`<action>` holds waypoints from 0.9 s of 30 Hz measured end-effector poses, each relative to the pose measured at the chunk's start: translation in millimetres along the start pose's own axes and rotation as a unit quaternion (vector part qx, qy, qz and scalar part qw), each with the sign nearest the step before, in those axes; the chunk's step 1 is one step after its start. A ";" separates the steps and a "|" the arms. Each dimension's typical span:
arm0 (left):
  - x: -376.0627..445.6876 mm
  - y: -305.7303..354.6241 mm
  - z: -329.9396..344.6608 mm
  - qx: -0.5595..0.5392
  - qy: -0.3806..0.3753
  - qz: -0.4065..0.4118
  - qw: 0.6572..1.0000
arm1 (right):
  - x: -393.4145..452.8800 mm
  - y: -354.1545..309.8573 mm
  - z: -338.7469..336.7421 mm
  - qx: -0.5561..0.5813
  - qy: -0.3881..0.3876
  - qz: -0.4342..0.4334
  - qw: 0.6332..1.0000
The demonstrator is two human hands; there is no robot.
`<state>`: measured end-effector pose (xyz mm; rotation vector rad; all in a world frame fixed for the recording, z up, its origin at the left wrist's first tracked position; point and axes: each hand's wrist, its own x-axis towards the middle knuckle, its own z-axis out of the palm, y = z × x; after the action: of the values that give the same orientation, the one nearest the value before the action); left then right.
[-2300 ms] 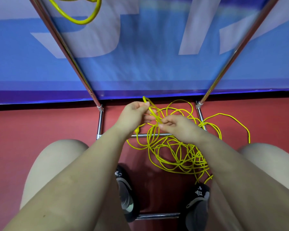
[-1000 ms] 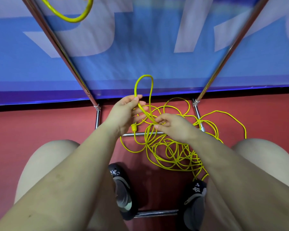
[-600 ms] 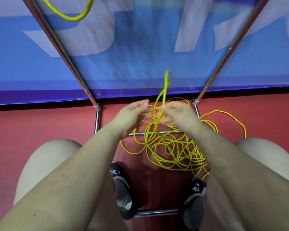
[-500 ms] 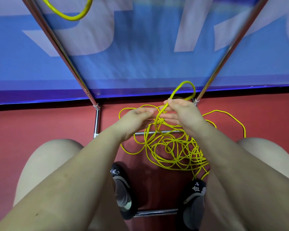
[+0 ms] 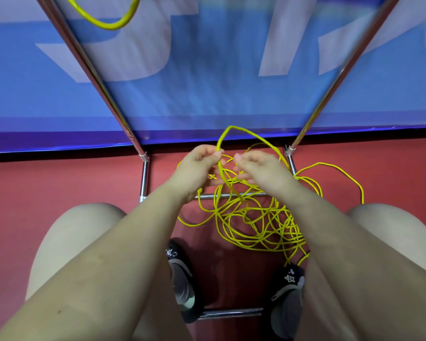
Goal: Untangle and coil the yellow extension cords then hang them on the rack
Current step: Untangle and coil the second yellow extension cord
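Bright, even, near-shadowless light; streaky blur on the blue banner (image 5: pixel 207 82) beyond the fingers, wide-angle bowing at the edges.

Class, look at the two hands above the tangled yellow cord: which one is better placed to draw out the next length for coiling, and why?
Probably the right hand: it hangs directly over the tangled cord, while the left hand already pinches the raised loop.

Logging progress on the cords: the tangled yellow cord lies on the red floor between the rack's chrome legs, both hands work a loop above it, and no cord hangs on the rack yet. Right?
Not quite. The head view shows a yellow coil already hanging at top left by the rack's chrome leg. The rest holds: tangled cord on the red floor, left hand and right hand working a loop.
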<state>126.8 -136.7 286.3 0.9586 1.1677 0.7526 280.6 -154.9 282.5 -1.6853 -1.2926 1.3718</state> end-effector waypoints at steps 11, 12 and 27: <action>3.5 7.7 -10.6 -0.133 0.041 -0.012 0.990 | 0.0 16.4 6.3 -0.180 -0.067 -0.056 0.980; 4.0 7.5 -10.7 -0.132 0.034 -0.009 0.991 | -0.4 15.2 6.9 -0.143 -0.066 -0.049 0.986; -2.7 -7.6 8.6 0.034 -0.097 -0.042 0.994 | 5.4 -10.9 -14.4 0.397 0.080 0.078 0.911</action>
<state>134.5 -144.1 281.4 1.0085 1.0612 0.5426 290.9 -144.4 294.3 -1.2894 -0.3944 1.5241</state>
